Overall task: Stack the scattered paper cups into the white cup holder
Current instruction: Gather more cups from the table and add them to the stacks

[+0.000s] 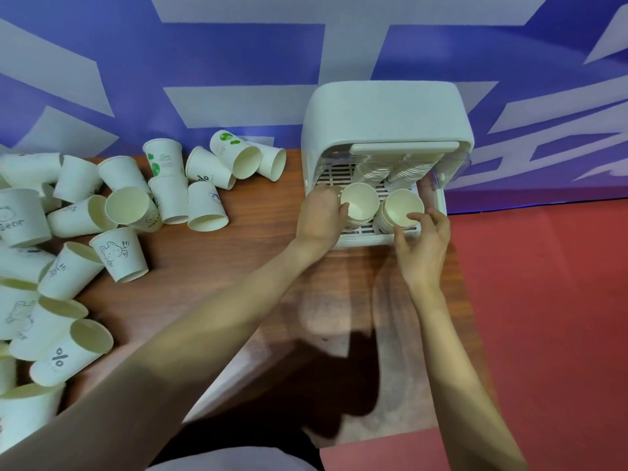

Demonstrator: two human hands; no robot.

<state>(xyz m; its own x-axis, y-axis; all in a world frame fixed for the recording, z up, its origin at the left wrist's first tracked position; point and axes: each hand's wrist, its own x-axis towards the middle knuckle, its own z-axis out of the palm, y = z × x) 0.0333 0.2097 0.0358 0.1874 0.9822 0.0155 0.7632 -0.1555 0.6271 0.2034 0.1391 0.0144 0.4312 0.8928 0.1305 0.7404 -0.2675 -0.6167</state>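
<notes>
- The left hand [321, 212] grips the left stack of pale paper cups [359, 203], fingers curled round its rim.
- The right hand [423, 237] pinches the right stack of pale paper cups [402, 207] at its near rim.
- Both stacks lean inside the white plastic cup holder [387, 112].
- Loose printed paper cups [119, 254] lie scattered at the left of the brown wooden table [221, 266].

Even bright light; dark shadow on table [217, 277]; wide-angle edge distortion.

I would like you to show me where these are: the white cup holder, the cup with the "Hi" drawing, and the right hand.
white cup holder [387, 110]: head view, on its top cover.
cup with the "Hi" drawing [117, 254]: head view, on its printed side wall.
right hand [423, 239]: head view, on the back of the hand.
</notes>
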